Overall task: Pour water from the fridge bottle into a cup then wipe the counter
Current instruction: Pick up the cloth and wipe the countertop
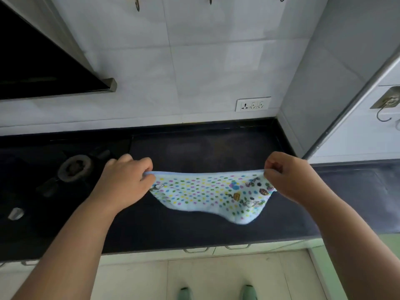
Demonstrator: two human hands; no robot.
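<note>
Head view: left hand (127, 180) and right hand (290, 176) each pinch a top corner of the dotted cloth (207, 193) stretched between them above the counter (194, 226).

The dark counter (194, 230) carries a gas burner (73, 168).

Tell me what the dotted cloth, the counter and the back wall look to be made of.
Cloth: soft woven or terry fabric, matte; it sags between the left hand and right hand. Counter: dark stone, likely granite, with a dull sheen. Back wall: glazed white tile, judging by grout lines and soft reflections.
</note>
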